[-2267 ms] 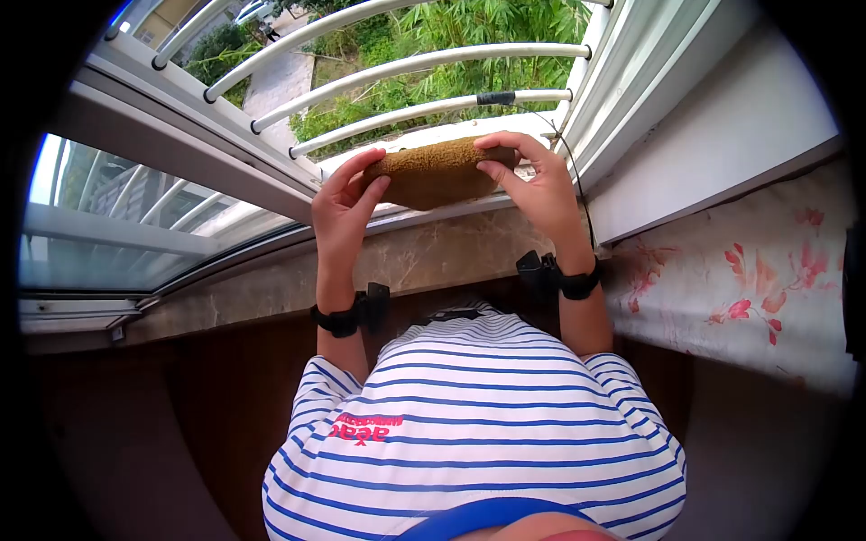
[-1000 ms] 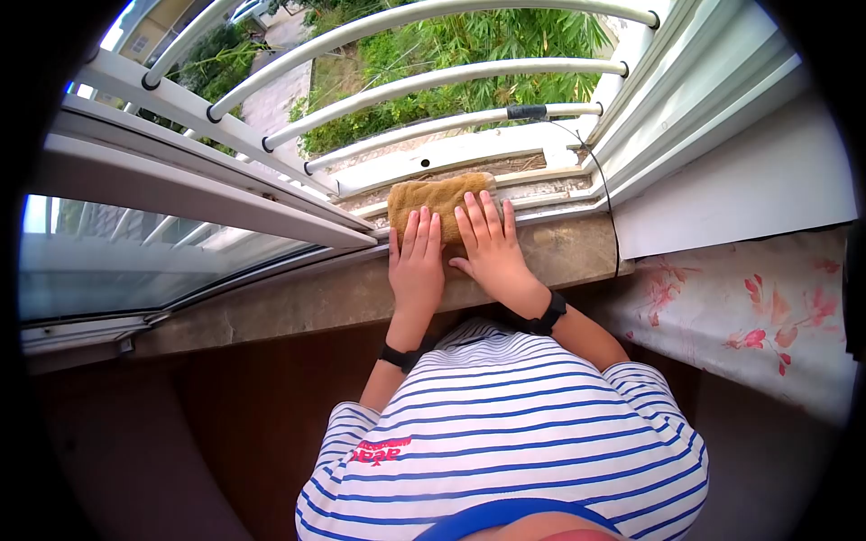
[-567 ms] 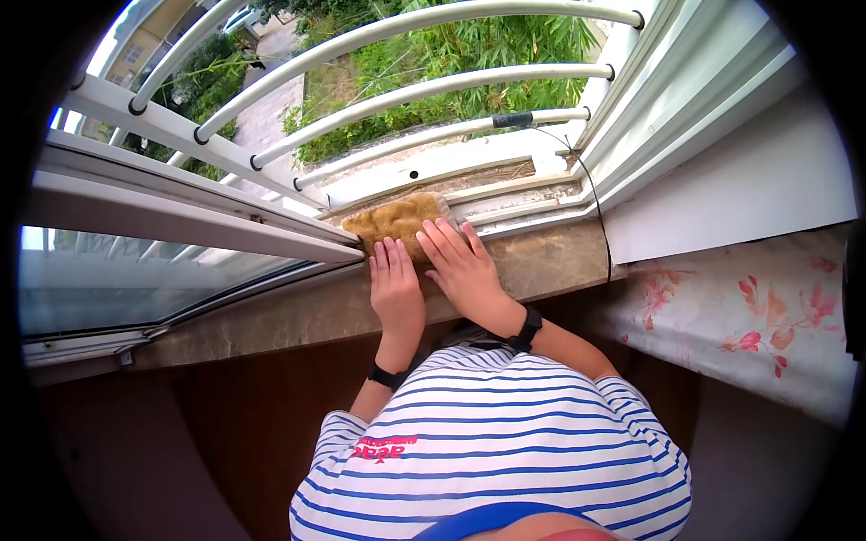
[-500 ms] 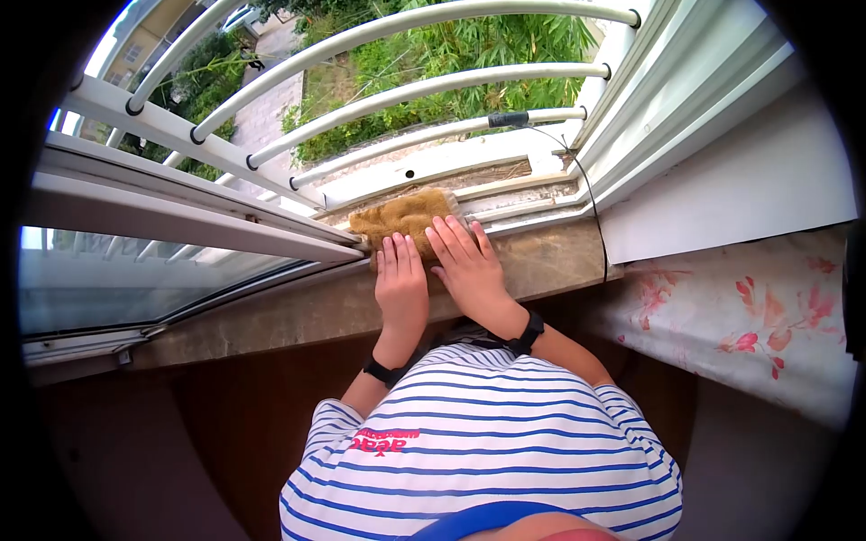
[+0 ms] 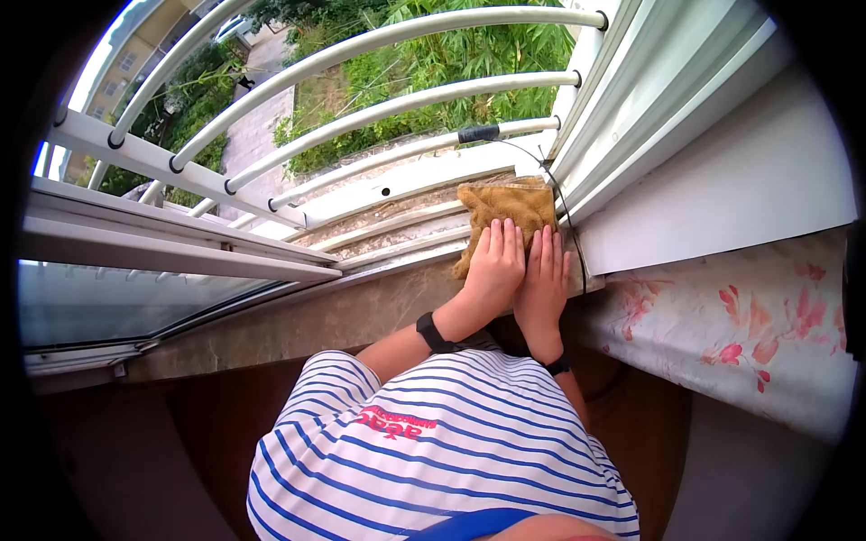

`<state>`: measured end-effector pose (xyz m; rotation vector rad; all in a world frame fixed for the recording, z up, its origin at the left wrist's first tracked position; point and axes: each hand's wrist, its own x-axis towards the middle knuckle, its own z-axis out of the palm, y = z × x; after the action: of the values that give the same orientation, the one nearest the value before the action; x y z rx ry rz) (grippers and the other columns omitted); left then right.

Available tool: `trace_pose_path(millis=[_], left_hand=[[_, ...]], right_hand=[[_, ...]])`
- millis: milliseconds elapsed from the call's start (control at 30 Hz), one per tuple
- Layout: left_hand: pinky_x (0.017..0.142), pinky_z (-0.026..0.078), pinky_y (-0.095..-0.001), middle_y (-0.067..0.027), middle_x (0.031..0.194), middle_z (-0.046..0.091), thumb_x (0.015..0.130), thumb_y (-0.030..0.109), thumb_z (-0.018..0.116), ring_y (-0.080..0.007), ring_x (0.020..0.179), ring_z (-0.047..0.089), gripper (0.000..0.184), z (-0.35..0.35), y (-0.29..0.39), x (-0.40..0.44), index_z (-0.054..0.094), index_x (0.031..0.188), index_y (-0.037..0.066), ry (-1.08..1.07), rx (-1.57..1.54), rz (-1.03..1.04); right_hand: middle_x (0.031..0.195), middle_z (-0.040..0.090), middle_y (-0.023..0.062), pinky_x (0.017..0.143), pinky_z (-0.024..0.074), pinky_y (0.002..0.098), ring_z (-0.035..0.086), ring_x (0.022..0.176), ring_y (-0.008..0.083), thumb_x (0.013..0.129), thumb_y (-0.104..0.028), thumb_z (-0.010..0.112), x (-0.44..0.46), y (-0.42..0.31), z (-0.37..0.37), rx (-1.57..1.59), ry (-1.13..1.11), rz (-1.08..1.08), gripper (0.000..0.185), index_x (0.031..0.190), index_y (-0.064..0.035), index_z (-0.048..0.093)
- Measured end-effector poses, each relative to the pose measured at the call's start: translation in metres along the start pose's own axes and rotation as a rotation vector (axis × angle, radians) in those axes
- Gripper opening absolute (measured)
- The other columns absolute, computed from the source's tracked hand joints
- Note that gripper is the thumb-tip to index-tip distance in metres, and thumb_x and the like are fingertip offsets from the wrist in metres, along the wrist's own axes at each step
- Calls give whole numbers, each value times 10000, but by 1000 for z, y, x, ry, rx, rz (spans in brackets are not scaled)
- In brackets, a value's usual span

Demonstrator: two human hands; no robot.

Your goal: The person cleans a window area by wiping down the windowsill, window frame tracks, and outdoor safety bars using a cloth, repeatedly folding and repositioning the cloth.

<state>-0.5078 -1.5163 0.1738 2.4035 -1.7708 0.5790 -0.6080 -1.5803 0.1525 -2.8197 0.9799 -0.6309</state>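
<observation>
A brown cleaning cloth [image 5: 512, 204] lies spread over the right end of the window track [image 5: 397, 242], close to the frame's corner. My left hand [image 5: 495, 273] rests flat on the cloth's lower middle, its fingers stretched out. Beside it, my right hand [image 5: 543, 290] lies flat with straight fingers on the cloth's lower right part. Both palms face down and the two hands touch or nearly touch. The cloth's left edge is crumpled and hangs toward the stone sill [image 5: 298, 320].
White curved bars [image 5: 397, 100] stand outside the window. A thin black cable [image 5: 568, 212] runs down just right of the cloth. The sliding window sash [image 5: 180, 243] is on the left. A floral cloth [image 5: 722, 325] covers a surface at the right.
Both hands and the cloth have moved right along the track, from beside the sash to the right corner. The head view has shifted slightly.
</observation>
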Motion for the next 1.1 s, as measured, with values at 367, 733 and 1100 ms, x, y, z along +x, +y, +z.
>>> trace_pose_path(millis=[367, 733, 1100], left_hand=[[1090, 418, -405, -155, 1373, 572, 836, 166, 587, -296, 1281, 540, 532, 6, 1, -12, 557, 1340, -3, 71, -76, -98], [1178, 286, -370, -44, 1519, 441, 938, 224, 501, -206, 1418, 388, 545, -4, 6, -26, 451, 1466, 102, 34, -199, -224], [875, 455, -335, -48, 1260, 668, 785, 53, 611, -204, 1116, 632, 424, -44, -2, -32, 677, 1201, 97, 155, -432, -245]], right_hand=[[1508, 396, 184, 1169, 267, 528, 345, 1412, 381, 945, -221, 562, 4, 0, 9, 171, 76, -12, 563, 1436, 9, 410], [1520, 352, 238, 1152, 292, 530, 327, 1404, 444, 927, -186, 540, 2, 6, 4, 189, 38, -98, 587, 1439, 56, 386], [1455, 473, 190, 1090, 385, 481, 451, 1344, 364, 936, -141, 537, -7, 12, -13, 109, -80, -223, 482, 1388, 19, 485]])
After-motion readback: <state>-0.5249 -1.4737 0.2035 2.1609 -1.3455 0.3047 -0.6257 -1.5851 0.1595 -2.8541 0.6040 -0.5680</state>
